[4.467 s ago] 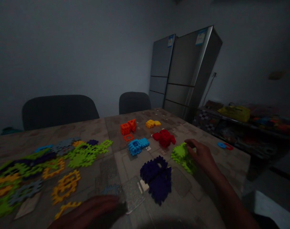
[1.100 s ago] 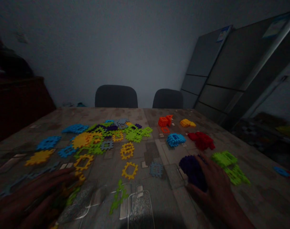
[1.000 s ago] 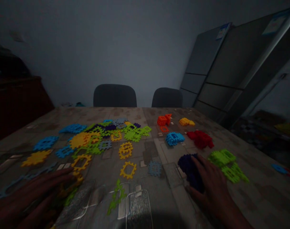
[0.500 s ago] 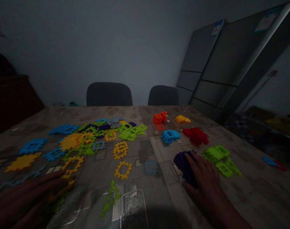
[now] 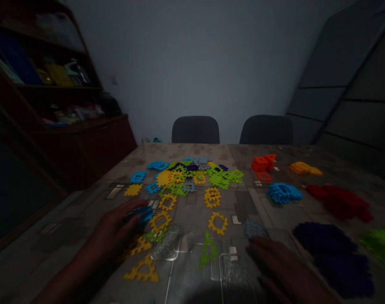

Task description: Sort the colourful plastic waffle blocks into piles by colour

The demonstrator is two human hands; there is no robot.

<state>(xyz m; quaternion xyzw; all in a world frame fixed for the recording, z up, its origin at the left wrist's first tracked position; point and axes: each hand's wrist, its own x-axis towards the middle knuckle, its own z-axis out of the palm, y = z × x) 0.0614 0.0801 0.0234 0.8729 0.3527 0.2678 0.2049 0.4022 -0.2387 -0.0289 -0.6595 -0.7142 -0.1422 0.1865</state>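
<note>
My left hand (image 5: 121, 223) is closed around a blue toothed plastic building piece (image 5: 146, 214), gripped between thumb and fingers at the left of the table. Close by lie yellow toothed frames (image 5: 160, 221) and a yellow triangular piece (image 5: 143, 270). On the right, my right hand (image 5: 282, 264) hovers low with fingers stretched out, holding nothing visible. Just beyond its fingertips is a grey-blue square piece (image 5: 254, 229). Dark purple stacked pieces (image 5: 325, 238) lie to its right. Between the hands is a thin green piece (image 5: 208, 251).
A mixed heap of green pieces (image 5: 220, 177), yellow, blue and purple ones covers the table's middle. Sorted piles stand at right: orange (image 5: 262, 164), yellow (image 5: 304, 169), blue (image 5: 283, 193), red (image 5: 341, 200) and green (image 5: 380, 245). Two chairs (image 5: 195, 130) stand behind the table.
The view has turned left. My right hand has come off the purple pile and moved left of it. My left hand has moved from over the yellow pieces onto a blue piece.
</note>
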